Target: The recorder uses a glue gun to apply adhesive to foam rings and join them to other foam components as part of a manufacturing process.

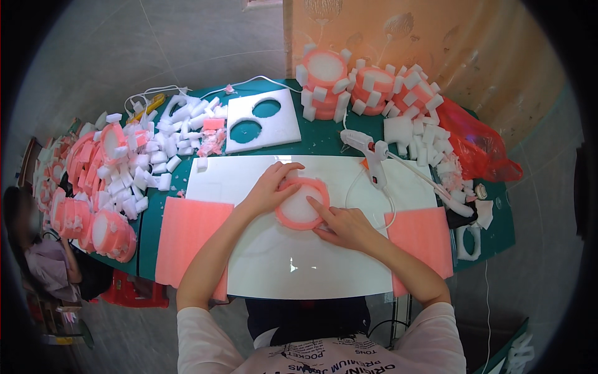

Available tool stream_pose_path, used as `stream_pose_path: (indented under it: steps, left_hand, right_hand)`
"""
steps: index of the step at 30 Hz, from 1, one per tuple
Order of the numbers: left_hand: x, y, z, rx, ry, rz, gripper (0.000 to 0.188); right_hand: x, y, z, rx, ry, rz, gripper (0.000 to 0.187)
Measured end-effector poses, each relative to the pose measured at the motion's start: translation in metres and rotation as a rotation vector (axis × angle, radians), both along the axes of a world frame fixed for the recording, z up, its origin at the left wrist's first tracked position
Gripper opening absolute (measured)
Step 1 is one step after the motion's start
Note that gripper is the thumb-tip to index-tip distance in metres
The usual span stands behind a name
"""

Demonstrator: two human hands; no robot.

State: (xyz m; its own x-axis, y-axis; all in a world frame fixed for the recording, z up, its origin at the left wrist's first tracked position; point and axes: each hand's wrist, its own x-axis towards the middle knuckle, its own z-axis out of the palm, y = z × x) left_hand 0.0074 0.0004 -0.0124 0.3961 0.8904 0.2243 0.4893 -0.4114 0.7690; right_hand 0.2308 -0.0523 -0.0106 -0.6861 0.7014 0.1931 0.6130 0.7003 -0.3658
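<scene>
A round pink foam ring with a white foam disc inside it lies on the white board in front of me. My left hand curves round its left and far side, thumb on the rim and the other fingers along the far edge. From the right, my right hand steadies it, index finger pressing on the white disc and thumb at the near rim. A white glue gun with a cable rests to the right of the hands.
Pink foam sheets flank the board on both sides. White foam blocks and pink rings crowd the left. Stacked foam rings, a foam sheet with two holes and a red plastic bag sit behind. Another person is at far left.
</scene>
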Motion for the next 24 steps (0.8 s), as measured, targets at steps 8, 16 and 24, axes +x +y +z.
stream_pose_path:
  steps: [8, 16, 24]
  left_hand:
    - [-0.0006, -0.0007, 0.0010, -0.012, 0.011, -0.002, 0.037]
    - [-0.0004, -0.0004, 0.0007, -0.020, -0.004, -0.006, 0.037]
    - [0.0002, -0.0001, -0.0001, -0.016, -0.004, -0.003, 0.037]
  right_hand:
    - [0.0001, 0.0000, -0.0022, -0.006, 0.002, -0.001, 0.062]
    - [0.0003, 0.0004, -0.0047, 0.016, 0.022, 0.001, 0.063]
    - [0.0003, 0.0000, -0.0027, 0.013, 0.012, -0.001, 0.063]
